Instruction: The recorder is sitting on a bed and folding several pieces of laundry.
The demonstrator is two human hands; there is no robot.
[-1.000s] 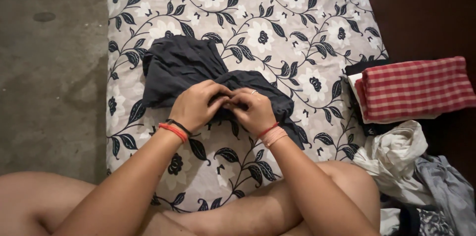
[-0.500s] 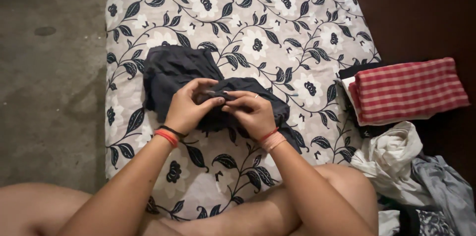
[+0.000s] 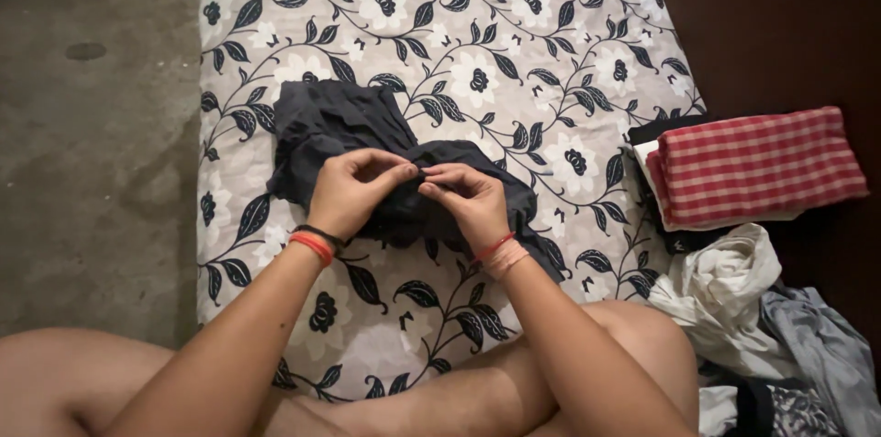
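While the dark grey crumpled cloth garment [image 3: 367, 157] is lying in the middle of the frame on the bed's floral-patterned sheet [image 3: 514, 51], its long axis is running from upper left to lower right, directly beneath both hands. The left hand [image 3: 353, 191] and right hand [image 3: 466, 203] are meeting fingertip to fingertip, each pinching a small fold of the fabric, equally near. At the right edge, a folded red-and-white checked cloth [image 3: 757, 166] is resting above a loose white garment [image 3: 725, 281].
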